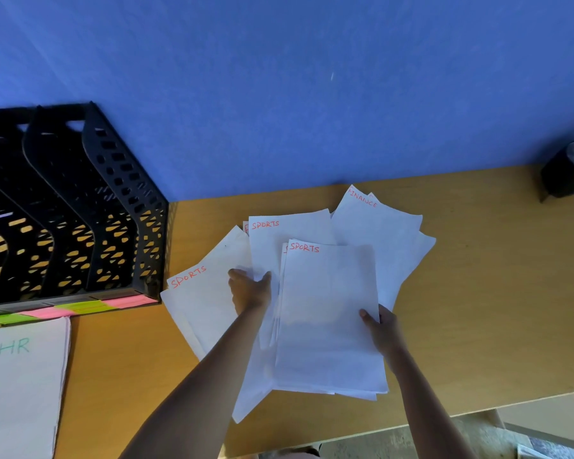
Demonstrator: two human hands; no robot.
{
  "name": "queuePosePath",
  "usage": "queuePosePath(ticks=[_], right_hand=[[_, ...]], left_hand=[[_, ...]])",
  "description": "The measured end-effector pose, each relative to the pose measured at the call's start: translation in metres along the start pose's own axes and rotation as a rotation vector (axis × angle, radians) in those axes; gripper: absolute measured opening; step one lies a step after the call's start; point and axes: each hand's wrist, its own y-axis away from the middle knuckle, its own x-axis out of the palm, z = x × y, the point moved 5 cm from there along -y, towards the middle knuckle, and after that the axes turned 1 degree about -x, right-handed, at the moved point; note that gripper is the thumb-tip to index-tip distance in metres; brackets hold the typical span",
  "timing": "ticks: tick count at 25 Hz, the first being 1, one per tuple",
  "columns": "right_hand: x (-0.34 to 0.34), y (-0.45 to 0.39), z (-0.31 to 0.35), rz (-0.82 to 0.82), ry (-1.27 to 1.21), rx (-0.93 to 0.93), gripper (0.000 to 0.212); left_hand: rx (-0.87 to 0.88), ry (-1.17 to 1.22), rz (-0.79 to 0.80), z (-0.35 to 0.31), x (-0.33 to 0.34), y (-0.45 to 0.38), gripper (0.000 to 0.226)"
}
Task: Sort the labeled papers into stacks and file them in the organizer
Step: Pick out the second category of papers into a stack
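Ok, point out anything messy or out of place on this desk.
The white sheets marked SPORTS and FINANCE lie fanned crookedly, overlapping, on the wooden desk. The white HR-labelled stack is squared.

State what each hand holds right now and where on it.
The right hand grips the top SPORTS stack at its right edge. The left hand holds that stack's left edge, over the spread papers.

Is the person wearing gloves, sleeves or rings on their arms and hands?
No. Both forearms are bare as far as the picture shows, with no sleeves in view. The left hand and right hand wear no gloves, and no ring, watch or bracelet is visible.
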Motion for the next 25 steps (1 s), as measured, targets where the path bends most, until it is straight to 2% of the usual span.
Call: queuePosePath(ticks=[3, 4, 9, 16, 21, 23, 25], right_hand=[[-0.001, 0.001, 0.001, 0.009, -0.007, -0.011, 0.014], [-0.001, 0.001, 0.001, 0.013, -0.013, -0.013, 0.015], [-0.001, 0.002, 0.001, 0.004, -0.053, 0.001, 0.015], [-0.002, 0.003, 0.001, -0.022, -0.040, 0.011, 0.011], [-0.002, 0.003, 0.003, -0.033, -0.013, 0.018, 0.011], [-0.002, 0.003, 0.005, -0.036, -0.009, 0.018, 0.013], [-0.003, 0.001, 0.005, -0.037, 0.002, 0.031, 0.018]], left_hand=[[0.092, -0.053, 0.052, -0.007, 0.004, -0.002, 0.031], [0.143, -0.064, 0.036, -0.012, 0.002, 0.001, 0.031], [0.335, -0.071, -0.247, -0.059, -0.034, 0.014, 0.035], [0.628, 0.248, -0.494, -0.128, -0.110, 0.031, 0.025], [0.747, 0.406, -0.391, -0.132, -0.121, 0.044, 0.016], [0.761, 0.404, -0.242, -0.117, -0.102, 0.044, 0.015], [0.711, 0.294, -0.091, -0.091, -0.074, 0.040, 0.019]])
